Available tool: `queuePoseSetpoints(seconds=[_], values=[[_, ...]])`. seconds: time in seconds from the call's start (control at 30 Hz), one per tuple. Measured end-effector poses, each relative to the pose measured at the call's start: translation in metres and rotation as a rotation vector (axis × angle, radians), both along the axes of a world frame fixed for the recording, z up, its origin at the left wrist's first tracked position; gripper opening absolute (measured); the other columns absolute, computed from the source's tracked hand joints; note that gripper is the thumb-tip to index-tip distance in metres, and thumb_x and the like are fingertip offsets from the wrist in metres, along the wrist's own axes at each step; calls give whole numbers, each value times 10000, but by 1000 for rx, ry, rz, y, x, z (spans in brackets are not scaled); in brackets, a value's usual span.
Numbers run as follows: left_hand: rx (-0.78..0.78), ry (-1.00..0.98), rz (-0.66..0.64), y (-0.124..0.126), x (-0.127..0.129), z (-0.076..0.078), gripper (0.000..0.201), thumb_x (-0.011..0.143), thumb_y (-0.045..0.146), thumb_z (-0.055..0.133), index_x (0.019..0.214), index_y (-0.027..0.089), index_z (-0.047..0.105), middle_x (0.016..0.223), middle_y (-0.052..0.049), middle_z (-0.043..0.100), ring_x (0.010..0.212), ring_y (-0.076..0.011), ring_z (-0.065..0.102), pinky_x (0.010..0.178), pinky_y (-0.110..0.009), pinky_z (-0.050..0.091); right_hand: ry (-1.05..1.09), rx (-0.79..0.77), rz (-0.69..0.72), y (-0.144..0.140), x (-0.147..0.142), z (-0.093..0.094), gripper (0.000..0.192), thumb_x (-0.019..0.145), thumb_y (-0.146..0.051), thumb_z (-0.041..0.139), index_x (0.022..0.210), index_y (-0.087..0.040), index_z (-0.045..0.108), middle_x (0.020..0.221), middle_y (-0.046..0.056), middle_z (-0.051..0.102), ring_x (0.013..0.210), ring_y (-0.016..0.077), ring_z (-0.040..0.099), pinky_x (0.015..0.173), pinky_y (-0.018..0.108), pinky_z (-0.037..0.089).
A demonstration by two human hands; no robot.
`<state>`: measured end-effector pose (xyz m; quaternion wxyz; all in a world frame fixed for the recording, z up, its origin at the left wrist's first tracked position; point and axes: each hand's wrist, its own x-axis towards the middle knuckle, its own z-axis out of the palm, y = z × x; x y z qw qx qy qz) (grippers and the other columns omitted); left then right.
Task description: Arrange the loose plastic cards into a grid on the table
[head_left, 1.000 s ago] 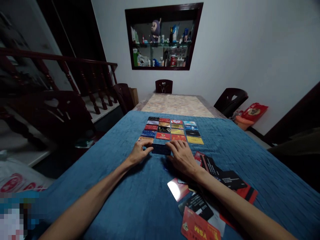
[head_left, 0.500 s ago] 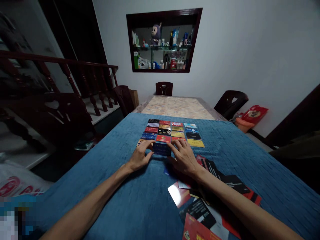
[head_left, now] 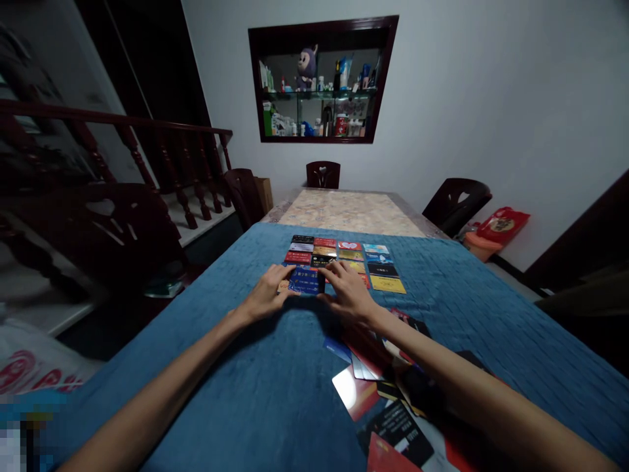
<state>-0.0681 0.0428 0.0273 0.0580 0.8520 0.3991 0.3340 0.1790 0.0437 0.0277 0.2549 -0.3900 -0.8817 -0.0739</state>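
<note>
Between my two hands is a dark blue card (head_left: 306, 280) with pale printing, tilted up so its face shows. My left hand (head_left: 268, 292) pinches its left end with thumb and fingers. At its right end, my right hand (head_left: 348, 288) grips the edge the same way. Just behind are overlapping columns of cards, with a red card (head_left: 297, 256) at the left and a yellow card (head_left: 388, 284) at the front right. The held card and my hands cover part of the front rows. An orange-tan card (head_left: 284, 287) peeks out beside my left fingers.
Loose cards lie scattered under my right forearm, among them a black card (head_left: 400, 429) and a shiny red-and-white card (head_left: 354, 391). A blue cloth (head_left: 216, 387) covers the near table; the far end shows a marbled top (head_left: 344, 210). Chairs (head_left: 457, 204) stand around it.
Both hands have moved left and slightly away from me with the blue card. Its face is now tilted up more, and more of the loose cards show beside my right wrist.
</note>
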Motion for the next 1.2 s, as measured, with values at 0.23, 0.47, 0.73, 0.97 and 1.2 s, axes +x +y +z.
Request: queuePoseSetpoints(seconds=[0.23, 0.47, 0.73, 0.97, 1.2], values=[[-111, -7, 42, 33, -16, 8, 463, 807, 185, 635, 1268, 162, 599, 1069, -79, 639, 960, -223, 581, 937, -396, 487, -14, -109, -76, 29, -20, 7, 492, 852, -373, 687, 1292, -173, 595, 1190, 145, 590, 1110, 304, 471, 956, 456, 438], [-130, 3, 91, 61, -23, 2, 490, 728, 177, 641, 1218, 156, 642, 1014, -69, 652, 924, -230, 595, 895, -378, 505, -49, -216, -164, 49, -38, 10, 473, 874, -385, 658, 1300, -190, 597, 1269, 147, 569, 1174, 308, 458, 921, 412, 456], [-155, 46, 147, 83, -27, -11, 417, 693, 196, 646, 1099, 122, 705, 906, -80, 666, 839, -242, 622, 797, -361, 528, -114, -302, -225, 68, -54, 5, 439, 867, -411, 644, 1247, -191, 625, 1296, 153, 562, 1217, 321, 458, 926, 426, 449], [-143, 77, 143, 94, -27, -21, 387, 692, 186, 642, 1068, 136, 723, 841, -64, 663, 809, -236, 610, 795, -348, 521, -139, -357, -243, 77, -58, 1, 446, 872, -431, 633, 1252, -198, 617, 1312, 150, 566, 1239, 322, 467, 912, 413, 454], [-170, 123, 142, 96, -28, -28, 406, 754, 224, 626, 1145, 146, 700, 884, -68, 634, 863, -242, 586, 845, -362, 498, -156, -404, -243, 78, -57, -2, 450, 873, -445, 612, 1255, -208, 629, 1296, 145, 592, 1237, 337, 472, 919, 460, 453]])
